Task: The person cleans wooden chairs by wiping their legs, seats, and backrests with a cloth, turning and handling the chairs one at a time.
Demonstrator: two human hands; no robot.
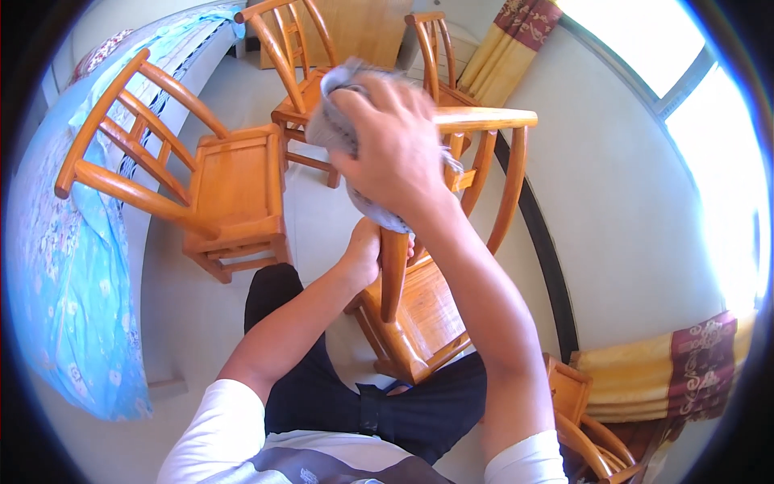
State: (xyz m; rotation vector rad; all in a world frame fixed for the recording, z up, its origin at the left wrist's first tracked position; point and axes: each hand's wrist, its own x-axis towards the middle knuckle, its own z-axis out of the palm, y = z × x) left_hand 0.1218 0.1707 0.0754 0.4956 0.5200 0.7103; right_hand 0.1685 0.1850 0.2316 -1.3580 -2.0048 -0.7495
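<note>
In front of me stands a wooden chair (427, 310) with a glossy orange-brown seat and a curved back. My right hand (395, 137), a little blurred, presses a grey cloth (332, 133) over the end of the chair's curved top rail. Part of that rail is hidden under the cloth and hand. Lower down, my left hand (367, 246) is closed around the chair's frame beneath the hanging cloth, its fingers mostly out of sight behind the wood.
Another wooden chair (238, 181) stands to the left, with more chairs (302, 93) at the back and one at the lower right (568, 387). A bed with a blue floral cover (89, 323) lines the left side. Yellow and maroon curtains (645, 371) hang by the window at right.
</note>
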